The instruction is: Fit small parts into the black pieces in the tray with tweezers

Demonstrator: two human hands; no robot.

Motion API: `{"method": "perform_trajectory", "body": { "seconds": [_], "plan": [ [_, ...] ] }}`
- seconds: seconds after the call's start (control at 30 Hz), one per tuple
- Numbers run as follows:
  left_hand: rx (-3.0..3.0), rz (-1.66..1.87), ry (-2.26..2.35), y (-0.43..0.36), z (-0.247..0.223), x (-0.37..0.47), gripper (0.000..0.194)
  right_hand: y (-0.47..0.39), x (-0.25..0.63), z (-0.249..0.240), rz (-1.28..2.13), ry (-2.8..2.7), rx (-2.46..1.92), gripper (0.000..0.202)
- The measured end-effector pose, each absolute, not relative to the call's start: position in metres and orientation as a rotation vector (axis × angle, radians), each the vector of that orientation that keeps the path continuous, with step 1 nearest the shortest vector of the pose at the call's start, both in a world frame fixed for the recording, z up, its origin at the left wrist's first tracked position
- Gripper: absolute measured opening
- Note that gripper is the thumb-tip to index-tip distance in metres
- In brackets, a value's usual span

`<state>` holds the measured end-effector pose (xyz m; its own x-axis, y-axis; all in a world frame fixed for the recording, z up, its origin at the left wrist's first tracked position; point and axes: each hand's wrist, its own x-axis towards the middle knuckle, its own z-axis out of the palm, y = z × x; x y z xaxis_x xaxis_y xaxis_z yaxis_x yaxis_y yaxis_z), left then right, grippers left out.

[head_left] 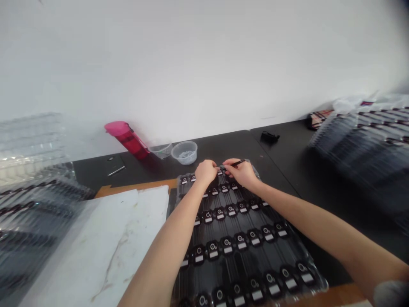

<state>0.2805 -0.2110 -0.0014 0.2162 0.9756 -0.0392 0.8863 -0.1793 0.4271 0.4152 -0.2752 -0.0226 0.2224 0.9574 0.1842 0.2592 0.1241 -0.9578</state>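
Note:
A clear plastic tray (223, 266) holds rows of small black parts, each with a ring and a white label. At its far edge, my left hand (207, 172) is closed with fingertips at a black part (220, 172) in the back row. Close beside it, my right hand (240, 172) pinches a thin dark pen-like tool (238, 163), its tip near that same part. Whatever lies between the left fingertips is too small to make out.
A clear bowl of small pieces (185, 153), another clear bowl (160, 150) and a pink bottle (129, 138) stand behind the tray. White sheets (128, 230) lie left. Stacked trays (35, 213) rise far left, with more (361, 157) at right.

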Motion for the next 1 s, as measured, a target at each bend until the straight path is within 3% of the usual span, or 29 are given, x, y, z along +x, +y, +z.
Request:
{"method": "perform_trajectory", "body": {
  "seconds": [1.0],
  "plan": [
    [2.193,0.351,1.838,-0.2159,-0.0097,0.2861,0.027,-0.2767,0.4186,-0.0262,0.732,-1.351,-1.333,0.016]
  ]
}}
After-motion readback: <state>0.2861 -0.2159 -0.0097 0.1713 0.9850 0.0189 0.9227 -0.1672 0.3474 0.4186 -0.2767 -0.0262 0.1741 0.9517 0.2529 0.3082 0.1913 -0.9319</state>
